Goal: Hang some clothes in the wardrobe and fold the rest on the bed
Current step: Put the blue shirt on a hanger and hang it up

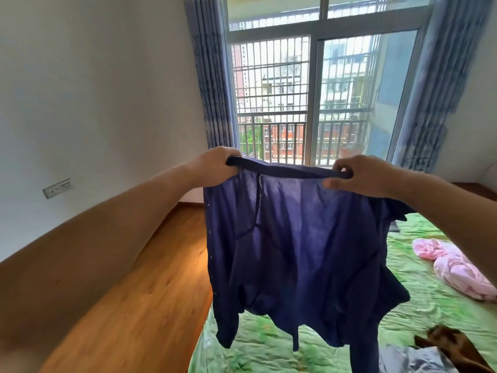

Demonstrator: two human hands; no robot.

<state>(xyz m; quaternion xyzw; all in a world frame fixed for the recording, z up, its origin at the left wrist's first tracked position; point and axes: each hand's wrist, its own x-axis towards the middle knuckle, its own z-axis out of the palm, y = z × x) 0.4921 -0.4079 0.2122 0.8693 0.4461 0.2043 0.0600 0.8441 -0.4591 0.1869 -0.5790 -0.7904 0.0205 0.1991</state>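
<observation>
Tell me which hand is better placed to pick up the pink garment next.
Likely the right hand: it holds the blue garment on the side where the pink garment lies on the bed; the left hand is over the floor.

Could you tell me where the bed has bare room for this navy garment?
Bare bedspread lies between the pink garment and the brown garment, and along the floor-side edge under the navy garment. The near corner, by the grey garment, is crowded.
</observation>
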